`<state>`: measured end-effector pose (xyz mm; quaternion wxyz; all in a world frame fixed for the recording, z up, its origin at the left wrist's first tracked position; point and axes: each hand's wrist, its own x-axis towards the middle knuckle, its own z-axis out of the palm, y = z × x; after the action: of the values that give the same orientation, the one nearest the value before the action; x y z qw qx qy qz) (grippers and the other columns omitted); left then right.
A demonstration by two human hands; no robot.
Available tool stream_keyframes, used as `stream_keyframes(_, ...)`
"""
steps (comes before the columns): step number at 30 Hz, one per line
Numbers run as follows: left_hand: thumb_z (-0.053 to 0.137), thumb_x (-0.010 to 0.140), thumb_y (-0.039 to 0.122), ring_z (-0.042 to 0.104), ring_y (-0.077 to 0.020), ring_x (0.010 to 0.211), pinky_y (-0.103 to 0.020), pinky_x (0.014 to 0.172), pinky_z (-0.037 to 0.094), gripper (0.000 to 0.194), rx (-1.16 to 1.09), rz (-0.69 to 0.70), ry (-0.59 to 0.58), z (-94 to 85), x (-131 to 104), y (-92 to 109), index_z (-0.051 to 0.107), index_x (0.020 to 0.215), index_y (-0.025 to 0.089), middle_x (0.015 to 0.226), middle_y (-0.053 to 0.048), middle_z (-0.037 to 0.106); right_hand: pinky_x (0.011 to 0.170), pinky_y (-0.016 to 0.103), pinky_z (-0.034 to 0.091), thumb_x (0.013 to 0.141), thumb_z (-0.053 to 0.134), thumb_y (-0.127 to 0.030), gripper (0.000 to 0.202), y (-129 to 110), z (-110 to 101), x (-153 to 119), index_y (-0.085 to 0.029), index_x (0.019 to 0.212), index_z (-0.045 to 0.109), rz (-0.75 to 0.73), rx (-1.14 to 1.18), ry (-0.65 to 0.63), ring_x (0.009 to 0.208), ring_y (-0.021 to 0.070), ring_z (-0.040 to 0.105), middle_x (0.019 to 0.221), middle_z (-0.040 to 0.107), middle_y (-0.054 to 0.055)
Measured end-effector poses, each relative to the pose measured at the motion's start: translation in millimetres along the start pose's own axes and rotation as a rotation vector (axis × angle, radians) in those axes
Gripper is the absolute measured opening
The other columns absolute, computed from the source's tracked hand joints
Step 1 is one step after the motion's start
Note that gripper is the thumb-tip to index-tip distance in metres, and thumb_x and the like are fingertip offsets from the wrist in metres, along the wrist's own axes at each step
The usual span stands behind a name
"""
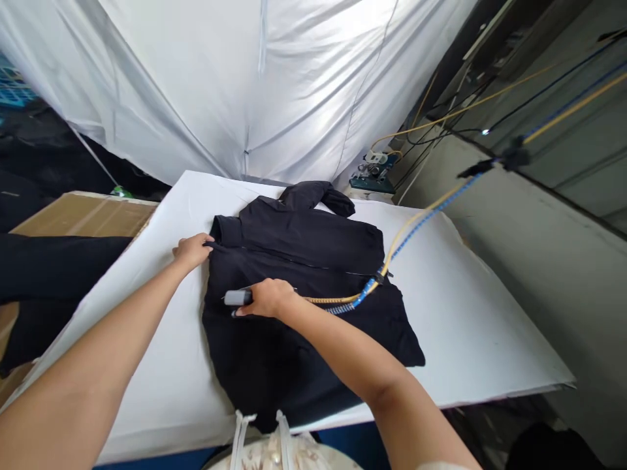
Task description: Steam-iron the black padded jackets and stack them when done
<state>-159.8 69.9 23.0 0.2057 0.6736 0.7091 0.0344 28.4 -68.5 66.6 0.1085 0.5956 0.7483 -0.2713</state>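
A black jacket (298,238) lies spread on the white-covered table (470,313), its collar toward the left and one sleeve folded at the far side. My left hand (192,251) pinches the jacket's edge beside the collar. Over the near half of the jacket, my right hand (272,298) is closed around a hand-held tool with a grey block-shaped front end (238,297). The tool points left; its exact kind is not clear. A yellow hose (399,235) and a blue-banded line run from behind my right wrist up to the right.
White sheeting (206,85) hangs behind the table. On the left are a cardboard box (88,215) and dark cloth (53,267). The hose crosses above the table's right side from an overhead clamp (512,155). A low wall (529,215) stands at the right.
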Motion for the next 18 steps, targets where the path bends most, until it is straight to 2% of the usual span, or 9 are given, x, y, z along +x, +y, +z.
stream_keyframes(3,0.041,0.078,0.025,0.045,-0.0316,0.108,-0.048,0.086,0.033,0.042,0.152,-0.041,-0.031,3.8,0.9,7.6,0.049,0.12,0.022,0.119,-0.011,0.054,0.078,0.038,0.048,0.062,0.052,-0.071,0.06,11.3,-6.3,10.5,-0.029,0.102,0.065,0.07,0.022,0.025,0.095,0.028,0.06,0.102,0.066,0.006)
stream_keyframes(5,0.039,0.077,0.022,0.04,-0.034,0.111,-0.051,0.086,0.032,0.046,0.215,-0.029,0.067,13.5,0.7,18.5,0.046,0.122,0.024,0.124,-0.012,0.047,0.079,0.038,0.048,0.06,0.053,-0.072,0.062,35.1,-10.5,6.9,-0.027,0.101,0.065,0.159,0.051,0.048,0.096,0.0282,0.06,0.103,0.065,0.006)
stream_keyframes(7,0.037,0.077,0.018,0.036,-0.032,0.113,-0.05,0.087,0.031,0.046,0.215,0.106,0.164,27.3,-2.7,37.3,0.046,0.122,0.026,0.128,-0.009,0.044,0.078,0.04,0.048,0.06,0.053,-0.072,0.064,68.5,-11.9,-6.6,-0.025,0.102,0.065,0.269,0.076,0.075,0.095,0.0293,0.06,0.103,0.065,0.008)
stream_keyframes(9,0.036,0.077,0.016,0.036,-0.0291,0.113,-0.048,0.089,0.031,0.047,0.191,0.281,0.167,43.6,-11.6,63.9,0.048,0.12,0.027,0.128,-0.007,0.044,0.076,0.041,0.049,0.06,0.054,-0.071,0.063,107.2,-9.5,-28.6,-0.024,0.101,0.065,0.402,0.094,0.099,0.094,0.0305,0.06,0.103,0.065,0.009)
stream_keyframes(12,0.037,0.075,0.016,0.039,-0.0285,0.112,-0.047,0.088,0.033,0.046,0.154,0.461,0.065,71.8,-33.6,111.6,0.052,0.117,0.027,0.127,-0.006,0.047,0.074,0.037,0.048,0.062,0.054,-0.07,0.062,170.1,-1.4,-71.4,-0.023,0.101,0.065,0.594,0.128,0.141,0.092,0.0295,0.061,0.101,0.065,0.01)
stream_keyframes(15,0.038,0.075,0.017,0.04,-0.0271,0.113,-0.045,0.09,0.033,0.042,0.123,0.581,-0.038,103.6,-58.4,156.2,0.057,0.11,0.03,0.125,-0.003,0.05,0.071,0.032,0.047,0.065,0.05,-0.07,0.061,237.0,7.8,-119.6,-0.022,0.1,0.064,0.772,0.16,0.193,0.091,0.027,0.061,0.101,0.064,0.01)
stream_keyframes(18,0.04,0.075,0.018,0.039,-0.0252,0.115,-0.044,0.092,0.032,0.04,0.112,0.646,-0.114,133.8,-79.7,190.0,0.059,0.108,0.032,0.123,-0.002,0.052,0.067,0.03,0.045,0.068,0.045,-0.069,0.061,303.9,18.1,-170.2,-0.02,0.099,0.063,0.949,0.224,0.219,0.09,0.0256,0.061,0.102,0.064,0.012)
